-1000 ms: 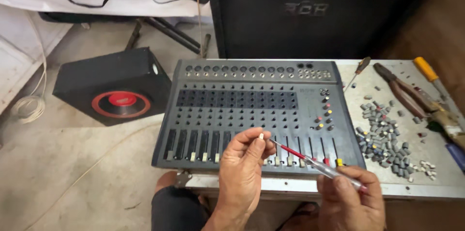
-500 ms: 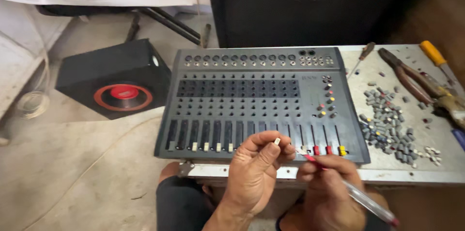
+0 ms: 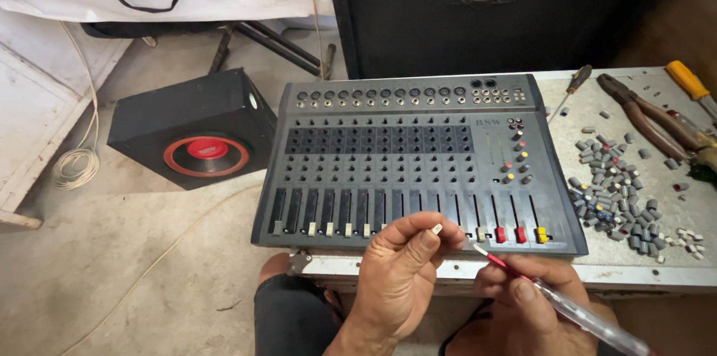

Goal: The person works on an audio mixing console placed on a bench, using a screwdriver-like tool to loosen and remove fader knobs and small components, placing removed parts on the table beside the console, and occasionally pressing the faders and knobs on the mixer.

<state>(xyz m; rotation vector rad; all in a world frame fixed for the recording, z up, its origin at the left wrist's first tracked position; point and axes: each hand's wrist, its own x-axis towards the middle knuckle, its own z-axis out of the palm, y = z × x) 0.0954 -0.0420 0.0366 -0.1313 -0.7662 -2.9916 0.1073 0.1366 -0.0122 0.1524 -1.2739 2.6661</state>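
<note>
My left hand (image 3: 396, 281) pinches a small white cap (image 3: 437, 229) at thumb and fingertip, grip tight on it, just above the mixer's (image 3: 418, 162) front edge. My right hand (image 3: 523, 304) has its grip closed on a clear-handled screwdriver (image 3: 553, 300), red tip pointing up-left, close to the cap. Right of both grips, a pile of grey knobs (image 3: 609, 203) on the counter (image 3: 672, 274), pliers (image 3: 650, 121) beyond. Left, on the floor, a black speaker (image 3: 198, 128).

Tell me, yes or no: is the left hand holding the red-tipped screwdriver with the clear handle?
No. The right hand holds the red-tipped screwdriver with the clear handle, while the left hand pinches a small white fader cap.
</note>
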